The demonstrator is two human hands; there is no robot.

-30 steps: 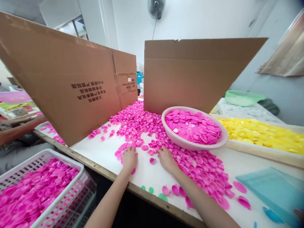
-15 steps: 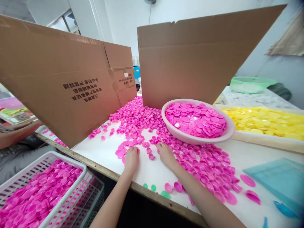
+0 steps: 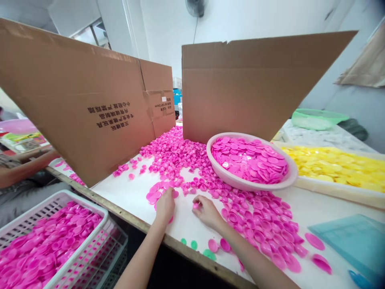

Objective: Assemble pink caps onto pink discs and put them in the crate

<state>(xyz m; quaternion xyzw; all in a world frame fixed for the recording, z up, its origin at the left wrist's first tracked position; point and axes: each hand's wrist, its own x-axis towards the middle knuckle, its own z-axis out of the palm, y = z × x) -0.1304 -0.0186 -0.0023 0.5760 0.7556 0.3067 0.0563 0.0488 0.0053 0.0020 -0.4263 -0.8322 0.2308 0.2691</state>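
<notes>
Pinching one small round pink plastic piece (image 3: 195, 206): right hand (image 3: 208, 211), grip clamped on it, left of the pale-pink oval plastic basin (image 3: 292, 170). Left hand (image 3: 165, 206): farther left of basin, curled, beside flat pink plastic discs (image 3: 154, 194); whether its grip is closed on any cannot be made out.

a bare left hand (image 3: 166, 206) and a bare right hand (image 3: 207, 210), forearms (image 3: 246, 253) uncovered
the wrists (image 3: 219, 225) are narrow, the forearms smooth and slender, widening towards the lower edge of the view; the backs of the hands are gently rounded, the fingers (image 3: 201, 200) slim, the nails too small to make out.
</notes>
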